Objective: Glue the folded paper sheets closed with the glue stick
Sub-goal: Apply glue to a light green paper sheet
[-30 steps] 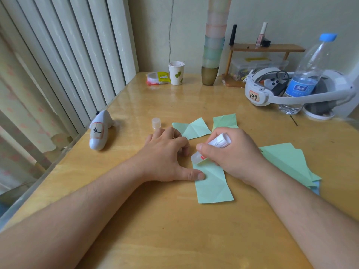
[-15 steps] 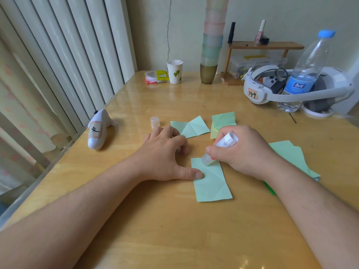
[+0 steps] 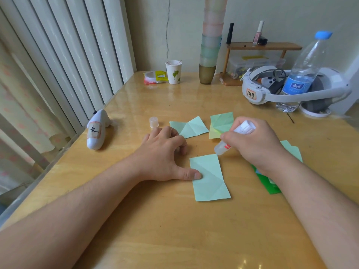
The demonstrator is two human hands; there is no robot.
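A folded light green sheet point(image 3: 210, 177) lies flat on the wooden table point(image 3: 174, 230). My left hand point(image 3: 161, 156) rests on the table with its thumb pressing the sheet's left edge. My right hand point(image 3: 252, 144) grips the white glue stick point(image 3: 236, 136), tip pointing down-left and held just above the sheet's far right corner. The glue stick's cap point(image 3: 153, 122) stands on the table beyond my left hand. Two more creased green sheets point(image 3: 189, 127) point(image 3: 221, 124) lie further back. A stack of green papers point(image 3: 272, 183) shows partly under my right forearm.
A white controller point(image 3: 96, 132) lies near the left table edge. At the back stand a paper cup point(image 3: 173, 71), a snack packet point(image 3: 155, 77), a tall stack of cups point(image 3: 210, 39), a small wooden shelf point(image 3: 262, 47), a white headset point(image 3: 291, 88) and a water bottle point(image 3: 303, 74).
My right hand has lifted the glue stick off the sheet and drawn it back to the right. The left hand stays in place, thumb on the paper.
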